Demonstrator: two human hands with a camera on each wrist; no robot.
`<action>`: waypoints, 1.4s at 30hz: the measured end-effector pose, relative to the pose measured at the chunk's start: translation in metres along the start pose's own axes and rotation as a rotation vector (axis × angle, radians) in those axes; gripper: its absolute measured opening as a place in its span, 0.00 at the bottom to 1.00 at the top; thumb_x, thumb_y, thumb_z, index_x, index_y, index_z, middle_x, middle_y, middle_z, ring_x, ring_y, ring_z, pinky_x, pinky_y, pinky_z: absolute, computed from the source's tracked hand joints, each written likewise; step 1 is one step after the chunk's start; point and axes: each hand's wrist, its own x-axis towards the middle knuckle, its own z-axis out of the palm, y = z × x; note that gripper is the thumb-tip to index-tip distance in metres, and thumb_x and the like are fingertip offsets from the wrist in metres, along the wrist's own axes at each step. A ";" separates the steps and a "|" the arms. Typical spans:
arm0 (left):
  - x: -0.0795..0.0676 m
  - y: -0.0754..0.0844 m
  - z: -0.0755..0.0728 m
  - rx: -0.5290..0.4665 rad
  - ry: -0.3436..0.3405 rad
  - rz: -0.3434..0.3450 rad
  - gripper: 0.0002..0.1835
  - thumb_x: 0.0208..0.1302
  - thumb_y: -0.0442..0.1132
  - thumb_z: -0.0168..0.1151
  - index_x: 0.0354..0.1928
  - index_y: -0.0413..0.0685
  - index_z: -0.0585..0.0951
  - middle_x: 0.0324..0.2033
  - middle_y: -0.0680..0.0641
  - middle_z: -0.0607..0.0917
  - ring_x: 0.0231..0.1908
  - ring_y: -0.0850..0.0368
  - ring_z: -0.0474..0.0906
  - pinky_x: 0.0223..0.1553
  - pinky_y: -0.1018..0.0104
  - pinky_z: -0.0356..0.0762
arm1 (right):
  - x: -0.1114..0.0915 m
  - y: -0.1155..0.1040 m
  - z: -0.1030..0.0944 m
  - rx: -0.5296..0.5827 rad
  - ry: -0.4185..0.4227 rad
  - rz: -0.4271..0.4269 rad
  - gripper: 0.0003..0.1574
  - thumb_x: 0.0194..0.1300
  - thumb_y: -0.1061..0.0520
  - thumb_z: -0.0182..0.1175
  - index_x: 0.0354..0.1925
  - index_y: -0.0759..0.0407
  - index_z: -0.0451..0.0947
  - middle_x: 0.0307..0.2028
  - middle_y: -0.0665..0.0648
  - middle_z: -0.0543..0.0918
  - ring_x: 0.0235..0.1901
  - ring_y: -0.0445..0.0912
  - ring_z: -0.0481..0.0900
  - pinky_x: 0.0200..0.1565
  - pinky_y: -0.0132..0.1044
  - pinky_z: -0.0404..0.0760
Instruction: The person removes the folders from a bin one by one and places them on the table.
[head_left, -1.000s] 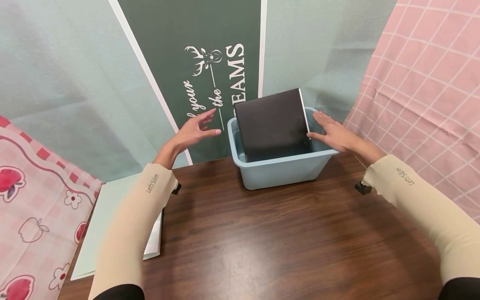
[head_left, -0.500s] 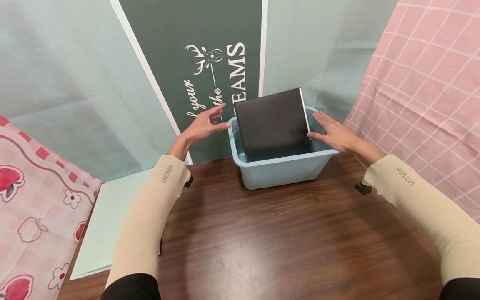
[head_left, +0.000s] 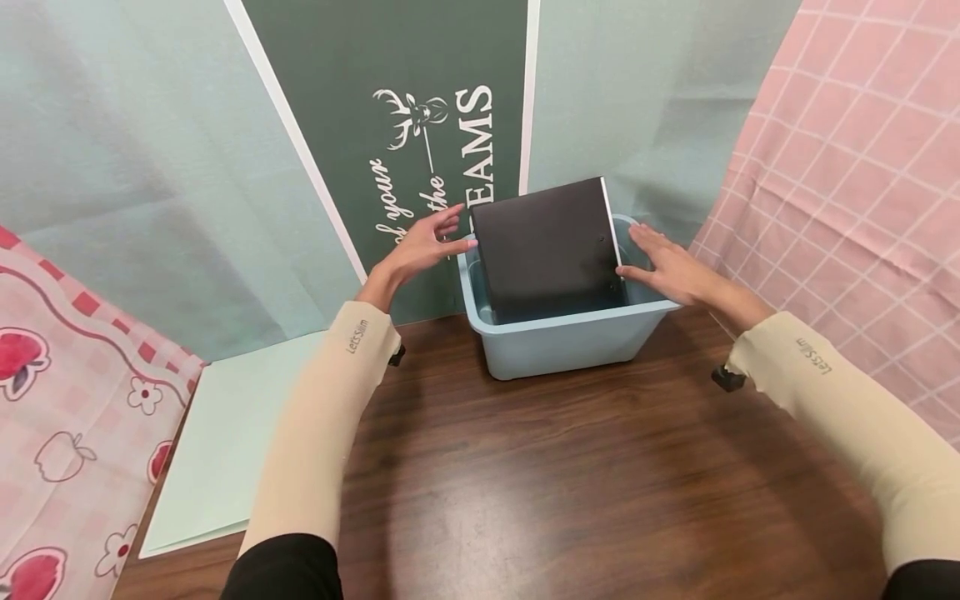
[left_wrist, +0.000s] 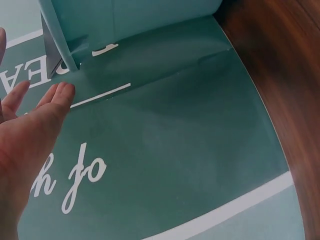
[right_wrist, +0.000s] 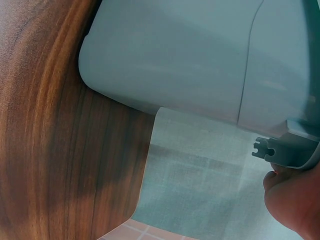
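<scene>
A black binder [head_left: 546, 250] with a white right edge and small rivets leans at a tilt inside a light blue plastic bin [head_left: 570, 346]. My left hand [head_left: 426, 247], fingers extended and thumb apart, is close to the bin's left rim and the binder's left edge; I cannot tell whether it touches. In the left wrist view its fingers [left_wrist: 62, 94] appear just off the bin's corner. At the other side my right hand [head_left: 669, 265] lies over the bin's right rim with fingers stretched out, the thumb by the binder's right edge. Only part of that hand [right_wrist: 295, 200] shows in the right wrist view.
Pale green folders or sheets [head_left: 225, 442] lie at the left of the brown wooden table [head_left: 570, 475], partly behind my left sleeve. A printed green curtain [head_left: 315, 50] hangs behind the bin. Pink checked cloth [head_left: 847, 167] closes off the right, patterned cloth [head_left: 67, 417] the left.
My left hand has moved right, from beside the curtain lettering to the bin's left rim. The right hand, the bin and the binder look unmoved.
</scene>
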 end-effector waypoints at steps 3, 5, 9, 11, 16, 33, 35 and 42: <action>0.004 0.001 0.003 -0.011 -0.004 -0.002 0.45 0.70 0.46 0.72 0.84 0.55 0.60 0.81 0.42 0.63 0.79 0.51 0.61 0.78 0.50 0.62 | 0.001 0.000 0.001 0.000 -0.001 0.005 0.60 0.79 0.31 0.52 0.84 0.69 0.41 0.84 0.70 0.42 0.84 0.64 0.38 0.79 0.66 0.42; 0.007 0.001 0.005 -0.018 -0.005 0.003 0.45 0.70 0.46 0.72 0.84 0.55 0.61 0.81 0.42 0.64 0.79 0.50 0.61 0.78 0.50 0.62 | 0.001 0.000 0.001 -0.001 -0.004 0.007 0.61 0.79 0.31 0.52 0.84 0.68 0.40 0.84 0.69 0.41 0.84 0.64 0.38 0.79 0.66 0.42; 0.013 0.001 0.009 -0.041 0.004 0.011 0.45 0.70 0.46 0.72 0.84 0.54 0.61 0.80 0.43 0.65 0.79 0.50 0.62 0.77 0.52 0.64 | 0.002 0.000 0.001 -0.002 -0.008 0.011 0.61 0.79 0.30 0.52 0.84 0.68 0.40 0.84 0.69 0.41 0.84 0.64 0.38 0.79 0.67 0.43; 0.015 0.002 0.011 -0.059 0.008 0.014 0.45 0.70 0.45 0.73 0.83 0.53 0.62 0.79 0.42 0.67 0.79 0.49 0.63 0.77 0.52 0.64 | 0.002 -0.001 0.000 -0.002 -0.009 0.010 0.61 0.79 0.30 0.52 0.84 0.68 0.40 0.84 0.69 0.41 0.84 0.64 0.38 0.79 0.66 0.43; 0.019 0.006 0.016 -0.075 0.005 0.012 0.45 0.70 0.43 0.72 0.84 0.52 0.61 0.79 0.39 0.66 0.79 0.47 0.63 0.77 0.54 0.64 | 0.002 -0.002 -0.001 0.000 -0.008 0.006 0.61 0.79 0.30 0.52 0.84 0.69 0.40 0.84 0.69 0.41 0.84 0.64 0.37 0.79 0.66 0.42; 0.030 0.003 0.029 0.006 0.032 0.000 0.46 0.66 0.46 0.75 0.83 0.55 0.64 0.80 0.46 0.65 0.80 0.47 0.59 0.78 0.56 0.60 | 0.007 0.005 0.000 0.010 -0.020 -0.010 0.61 0.80 0.30 0.50 0.84 0.68 0.39 0.84 0.69 0.39 0.83 0.64 0.37 0.79 0.67 0.42; 0.031 0.002 0.031 0.001 0.047 0.020 0.45 0.66 0.45 0.76 0.82 0.55 0.65 0.80 0.46 0.66 0.80 0.45 0.60 0.78 0.55 0.62 | 0.010 0.008 0.000 0.011 -0.020 -0.016 0.61 0.80 0.30 0.50 0.84 0.68 0.39 0.84 0.69 0.39 0.83 0.64 0.37 0.79 0.67 0.42; 0.033 0.001 0.043 -0.078 0.108 0.077 0.45 0.64 0.40 0.77 0.81 0.54 0.67 0.76 0.43 0.67 0.75 0.39 0.68 0.70 0.52 0.74 | 0.016 0.015 -0.001 0.005 -0.022 -0.032 0.61 0.80 0.31 0.51 0.84 0.68 0.39 0.84 0.69 0.40 0.84 0.64 0.37 0.79 0.66 0.42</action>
